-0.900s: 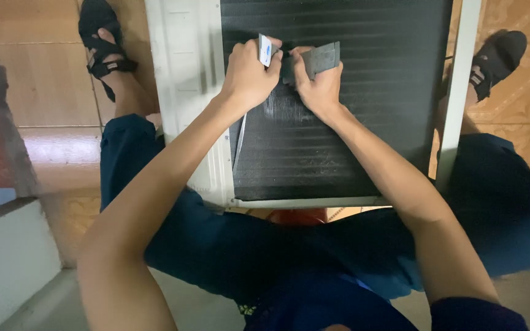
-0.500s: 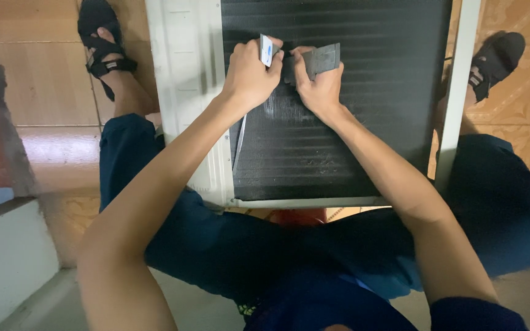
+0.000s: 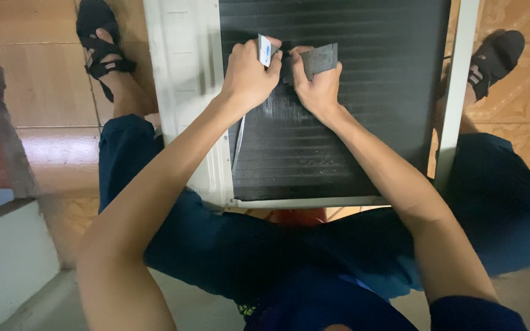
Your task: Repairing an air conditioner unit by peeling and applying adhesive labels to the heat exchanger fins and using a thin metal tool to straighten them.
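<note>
both hands work on the black finned panel (image 3: 351,122) of a white-framed unit (image 3: 182,92) that lies flat between the person's knees, fins running side to side across the view.

left hand (image 3: 249,76): fingers curled shut, pinching a small white-and-blue card (image 3: 265,50) edge-on between thumb and forefinger, card standing nearly upright against the fins near the panel's far end. forearm comes in on a diagonal from lower left, wrist straight.

right hand (image 3: 317,86): closed around a flat grey comb-like tool (image 3: 321,59), its long edge lying along the fin lines, tilted a little. thumb tip reaches toward the card; the two hands are just beside each other, nearly touching at the thumbs.

key relation: card sits directly left of the grey tool, both at the same row of fins; a paler scuffed patch (image 3: 283,110) lies just toward the body from both hands. neither hand is clearly nearer it.

sandalled feet (image 3: 102,46) flank the unit on the tiled floor (image 3: 44,79).
</note>
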